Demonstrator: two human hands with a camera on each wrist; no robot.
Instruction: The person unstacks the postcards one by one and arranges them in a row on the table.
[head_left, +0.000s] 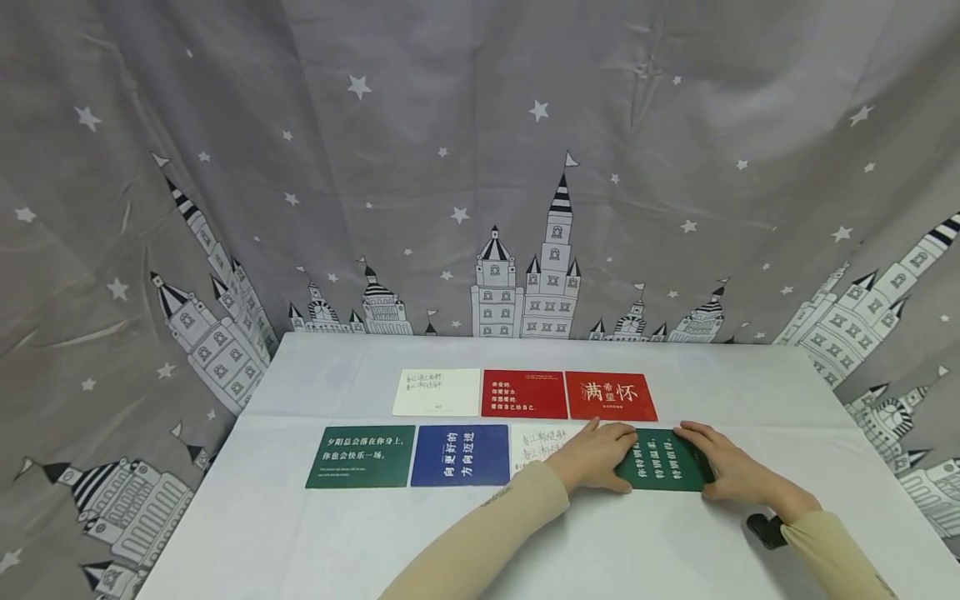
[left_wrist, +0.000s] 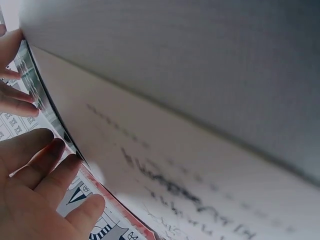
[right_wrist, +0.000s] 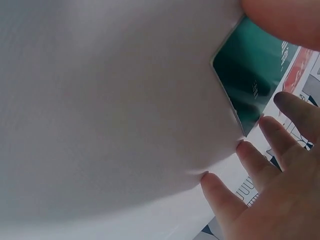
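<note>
A green card (head_left: 663, 462) with white characters lies on the white tabletop, its writing turned sideways, between my two hands. My left hand (head_left: 592, 457) is at its left end, fingers near the far edge and thumb near the front edge. My right hand (head_left: 738, 473) spans its right end the same way. Spread, fairly straight fingers (right_wrist: 257, 162) of the right hand show in the right wrist view beside the green card's corner. My left forearm and hand partly cover a white card (head_left: 528, 442) with handwriting.
Left in the front row lie a blue card (head_left: 461, 455) and another green card (head_left: 360, 457). Behind them are a cream card (head_left: 437, 393), a red card (head_left: 525, 394) and an orange-red card (head_left: 611, 396). A grey castle-print curtain (head_left: 420, 183) hangs behind the table.
</note>
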